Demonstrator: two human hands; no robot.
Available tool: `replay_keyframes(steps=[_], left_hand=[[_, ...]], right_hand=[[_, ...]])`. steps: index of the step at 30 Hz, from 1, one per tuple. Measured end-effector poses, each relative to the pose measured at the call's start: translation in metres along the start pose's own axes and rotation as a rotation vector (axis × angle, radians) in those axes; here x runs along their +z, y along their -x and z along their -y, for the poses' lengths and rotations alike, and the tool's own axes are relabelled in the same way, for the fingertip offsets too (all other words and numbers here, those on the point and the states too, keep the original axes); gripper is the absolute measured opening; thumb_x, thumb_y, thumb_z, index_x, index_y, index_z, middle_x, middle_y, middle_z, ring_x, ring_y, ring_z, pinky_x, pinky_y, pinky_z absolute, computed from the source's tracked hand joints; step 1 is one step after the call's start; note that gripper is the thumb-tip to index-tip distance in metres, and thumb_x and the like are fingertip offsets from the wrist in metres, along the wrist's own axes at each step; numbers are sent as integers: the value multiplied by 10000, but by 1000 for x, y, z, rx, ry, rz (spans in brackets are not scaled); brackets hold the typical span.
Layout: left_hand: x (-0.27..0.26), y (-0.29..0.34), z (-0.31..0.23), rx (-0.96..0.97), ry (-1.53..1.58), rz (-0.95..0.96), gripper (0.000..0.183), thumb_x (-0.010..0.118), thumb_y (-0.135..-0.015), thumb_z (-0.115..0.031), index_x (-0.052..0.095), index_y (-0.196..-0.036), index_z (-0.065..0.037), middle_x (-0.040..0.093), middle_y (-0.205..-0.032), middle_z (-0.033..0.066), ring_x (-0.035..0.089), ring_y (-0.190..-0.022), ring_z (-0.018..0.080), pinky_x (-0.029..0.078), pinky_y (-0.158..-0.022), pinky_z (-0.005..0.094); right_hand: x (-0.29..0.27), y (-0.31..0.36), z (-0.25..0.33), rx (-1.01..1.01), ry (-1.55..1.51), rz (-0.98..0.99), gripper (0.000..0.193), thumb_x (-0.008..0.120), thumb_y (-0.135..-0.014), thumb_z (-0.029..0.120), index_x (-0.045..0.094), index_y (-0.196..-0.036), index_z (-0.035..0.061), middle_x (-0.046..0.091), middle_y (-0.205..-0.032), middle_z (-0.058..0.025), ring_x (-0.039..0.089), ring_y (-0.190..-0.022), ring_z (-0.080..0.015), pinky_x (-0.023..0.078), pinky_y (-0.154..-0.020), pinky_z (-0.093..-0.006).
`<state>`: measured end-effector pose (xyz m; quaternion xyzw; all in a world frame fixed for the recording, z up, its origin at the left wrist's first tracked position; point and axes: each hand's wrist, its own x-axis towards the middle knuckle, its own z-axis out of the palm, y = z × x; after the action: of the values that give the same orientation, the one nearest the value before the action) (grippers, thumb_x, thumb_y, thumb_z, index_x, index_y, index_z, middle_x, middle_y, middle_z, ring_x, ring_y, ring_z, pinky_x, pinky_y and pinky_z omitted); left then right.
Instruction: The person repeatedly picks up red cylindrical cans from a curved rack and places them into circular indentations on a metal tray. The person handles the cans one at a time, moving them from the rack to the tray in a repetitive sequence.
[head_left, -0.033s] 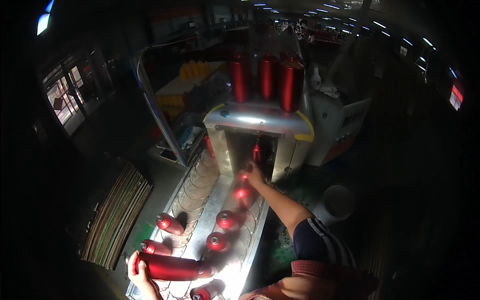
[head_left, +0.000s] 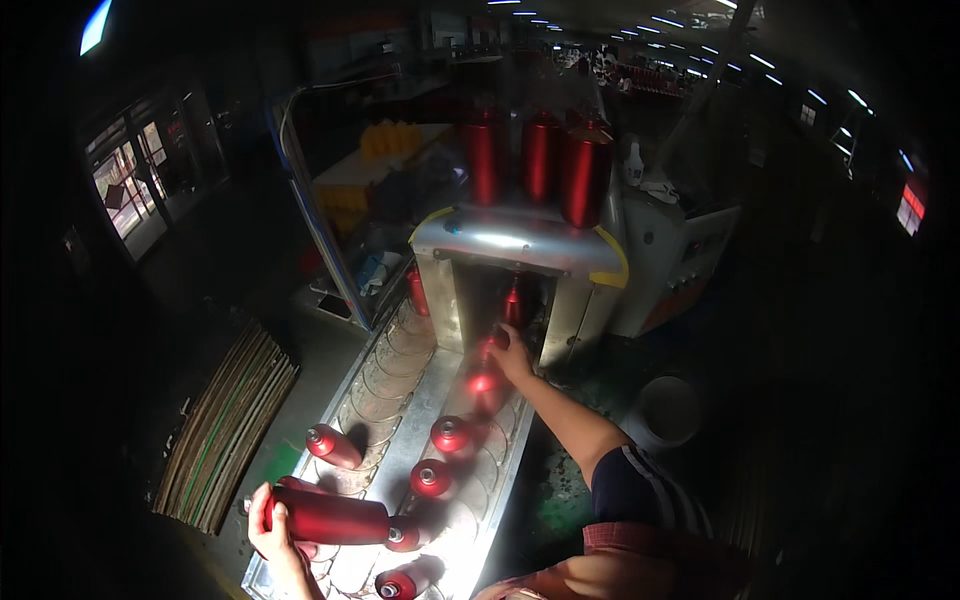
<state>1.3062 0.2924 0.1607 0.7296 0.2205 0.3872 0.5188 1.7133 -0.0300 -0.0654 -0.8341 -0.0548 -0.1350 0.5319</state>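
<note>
My left hand point(head_left: 270, 527) is closed round the base end of a red metal bottle point(head_left: 335, 518), held nearly level above the near end of the conveyor. This bottle partly hides another red bottle lying or standing behind it. My right hand point(head_left: 512, 354) reaches to the mouth of the metal tunnel point(head_left: 500, 240), its fingers closed at a red bottle point(head_left: 493, 350) whose lower part is hard to make out. Just nearer stands a red bottle point(head_left: 484, 382). Farther inside the opening is another upright red bottle point(head_left: 513, 300).
The conveyor point(head_left: 425, 395) has ringed tracks on both sides, with several red bottles point(head_left: 450, 434) standing in them. Large red bottles point(head_left: 586, 180) stand on the tunnel's top. A control cabinet point(head_left: 675, 260) is at right, a white bucket point(head_left: 668, 410) below it, stacked boards point(head_left: 225, 435) at left.
The bottle in my left hand sits slightly higher and tips a little more downward to the right. My right hand stays at the tunnel mouth. The view has shifted slightly.
</note>
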Motion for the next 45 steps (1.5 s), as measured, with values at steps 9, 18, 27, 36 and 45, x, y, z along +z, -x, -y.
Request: replay_keyframes(steps=[9,18,27,36,45], left_hand=[[100,-159,146,358,-291,182,269,759,-699,-140,751,-966,-108,594,-1197,102,514,-1151,299,415,-1014,374],[94,-151,224,156,-556,354,308,799,-683,-119,762,-979,-195,475,-1391,97,373,-1322,336,352,-1100,407],[-36,48,85,-35,341,165,202,580,-934,-34,650,-1123,-18,642,-1056,51,602,-846,99,498,-694,210],[-192,433,-25,-434,232,-421,183,610,-924,-112,638,-1076,-12,641,-899,52,606,-756,121,519,-608,249],[-315,652,-82,-530,135,-712,191,598,-928,-83,655,-1089,5,663,-947,55,615,-770,95,529,-629,222]], right_hand=[[-146,295,6,595,-357,-21,343,639,-891,48,566,-1226,57,603,-1081,-60,630,-923,-184,575,-703,-331],[-260,423,-27,610,-627,-190,265,595,-885,12,571,-1144,67,589,-894,11,593,-778,-117,532,-626,-306],[-230,401,39,561,-389,152,323,618,-898,50,574,-1218,49,618,-1119,-79,631,-928,-165,567,-741,-331],[-183,500,43,487,-584,864,275,621,-911,88,601,-1179,29,624,-1096,-63,617,-928,-115,544,-765,-263],[-199,694,145,373,-493,1423,267,635,-887,62,638,-1153,36,651,-1075,-48,605,-921,-107,528,-743,-258]])
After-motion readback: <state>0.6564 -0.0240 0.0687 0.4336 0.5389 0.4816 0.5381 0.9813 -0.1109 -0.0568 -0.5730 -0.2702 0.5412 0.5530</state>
